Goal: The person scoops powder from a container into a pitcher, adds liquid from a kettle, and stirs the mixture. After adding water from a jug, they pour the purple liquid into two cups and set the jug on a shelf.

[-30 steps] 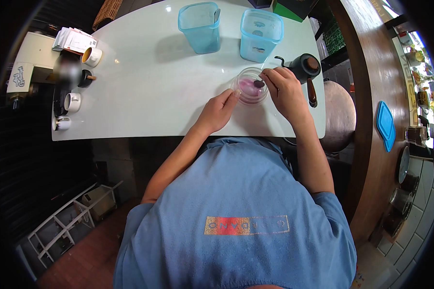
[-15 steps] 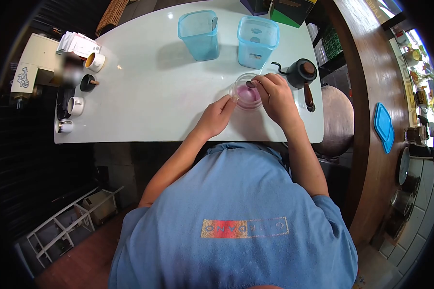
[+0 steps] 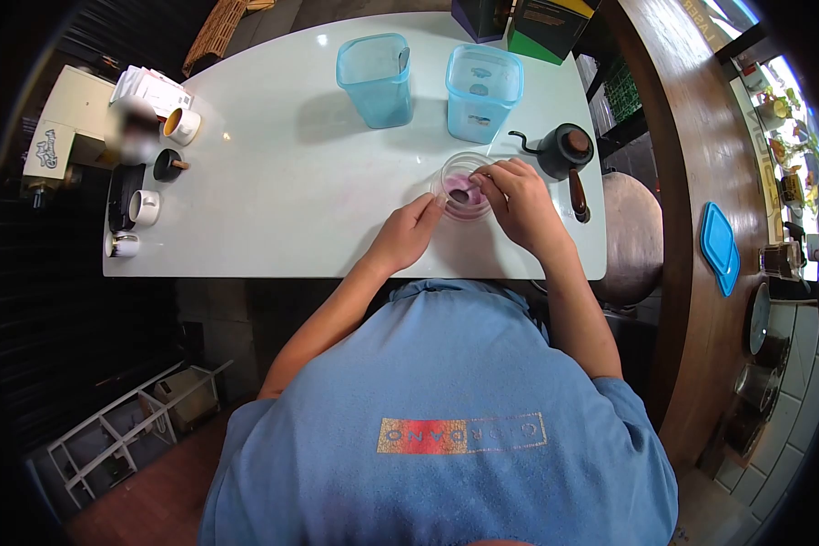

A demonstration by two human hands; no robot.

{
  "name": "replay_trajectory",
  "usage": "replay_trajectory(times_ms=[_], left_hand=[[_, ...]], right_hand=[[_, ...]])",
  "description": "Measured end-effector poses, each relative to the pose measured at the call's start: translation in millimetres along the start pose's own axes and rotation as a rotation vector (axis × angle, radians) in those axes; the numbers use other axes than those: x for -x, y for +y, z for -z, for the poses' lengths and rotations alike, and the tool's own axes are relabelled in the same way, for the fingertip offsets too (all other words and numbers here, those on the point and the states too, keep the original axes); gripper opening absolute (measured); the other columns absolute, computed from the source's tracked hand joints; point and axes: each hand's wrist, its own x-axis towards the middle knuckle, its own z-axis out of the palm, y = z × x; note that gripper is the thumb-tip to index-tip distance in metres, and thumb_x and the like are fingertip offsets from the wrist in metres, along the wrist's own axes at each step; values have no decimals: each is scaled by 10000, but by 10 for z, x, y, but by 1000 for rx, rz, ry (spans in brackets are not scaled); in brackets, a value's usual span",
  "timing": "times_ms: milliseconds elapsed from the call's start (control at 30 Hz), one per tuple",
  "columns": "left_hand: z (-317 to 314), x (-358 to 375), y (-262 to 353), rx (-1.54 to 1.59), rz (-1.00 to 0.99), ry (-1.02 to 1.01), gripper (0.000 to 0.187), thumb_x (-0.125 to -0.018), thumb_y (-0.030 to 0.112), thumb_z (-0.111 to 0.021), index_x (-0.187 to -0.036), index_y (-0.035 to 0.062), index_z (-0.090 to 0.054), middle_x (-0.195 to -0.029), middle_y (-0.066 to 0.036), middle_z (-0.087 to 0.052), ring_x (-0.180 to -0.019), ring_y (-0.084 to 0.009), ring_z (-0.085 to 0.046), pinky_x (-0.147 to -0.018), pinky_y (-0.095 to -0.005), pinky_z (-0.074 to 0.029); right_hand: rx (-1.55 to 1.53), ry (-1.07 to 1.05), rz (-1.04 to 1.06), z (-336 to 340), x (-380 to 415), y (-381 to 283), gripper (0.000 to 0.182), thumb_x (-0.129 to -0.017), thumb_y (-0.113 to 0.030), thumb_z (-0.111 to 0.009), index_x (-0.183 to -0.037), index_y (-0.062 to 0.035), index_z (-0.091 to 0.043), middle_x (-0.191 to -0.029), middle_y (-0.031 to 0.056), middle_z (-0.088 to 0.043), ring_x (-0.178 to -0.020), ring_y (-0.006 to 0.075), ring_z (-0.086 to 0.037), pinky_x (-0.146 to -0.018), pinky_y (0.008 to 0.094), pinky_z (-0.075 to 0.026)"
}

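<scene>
A clear round cup [image 3: 465,213] with pinkish-purple contents stands on the white table [image 3: 273,200], near its front right. My left hand [image 3: 406,231] grips the cup's left rim between thumb and fingers. From the right, my right hand [image 3: 522,202] reaches over the rim, its fingers closed on the handle of a spoon [image 3: 460,196]. The spoon's bowl is down inside the cup, at the pinkish contents. Behind the cup are two translucent blue containers, one [image 3: 373,86] at left with a scoop or spoon handle in it, the other [image 3: 484,96] at right.
A black gooseneck kettle [image 3: 564,153] with a wooden handle stands right of my right hand. Mugs, such as a white one [image 3: 144,207], line the left edge beside a cream machine [image 3: 64,127]. Blue lids [image 3: 720,246] lie on the wooden counter. Dark boxes [image 3: 548,27] are at the back.
The spoon's bowl has moved left and nearer me within the cup, with my right hand shifting slightly. My left hand stays at the rim. The whole view has dropped slightly.
</scene>
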Motion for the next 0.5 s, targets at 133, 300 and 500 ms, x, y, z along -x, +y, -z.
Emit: replay_trajectory(times_ms=[133, 300, 500], left_hand=[[14, 11, 35, -8, 30, -13, 367, -986, 338, -419, -871, 2, -512, -648, -144, -499, -590, -206, -438, -590, -339, -394], [44, 12, 88, -46, 129, -97, 412, -998, 376, -379, -924, 4, -540, -749, -36, -504, -735, -124, -468, -726, -267, -406], [60, 12, 78, -35, 124, -86, 398, -997, 368, -382, -996, 10, -555, -769, -40, -523, -748, -126, -477, -739, -267, -409]], right_hand=[[119, -34, -58, 30, -13, -54, 110, -848, -91, -588, -922, -23, -634, -828, 113, -618, -830, 301, -572, -801, 384, -436], [195, 32, -45, -9, -75, -91, 114, -849, -107, -592, -935, -46, -636, -831, 109, -616, -849, 294, -563, -810, 379, -428], [64, 24, -20, -46, -132, -38, 118, -859, -121, -577, -897, -27, -637, -844, 117, -619, -847, 296, -564, -807, 380, -429]])
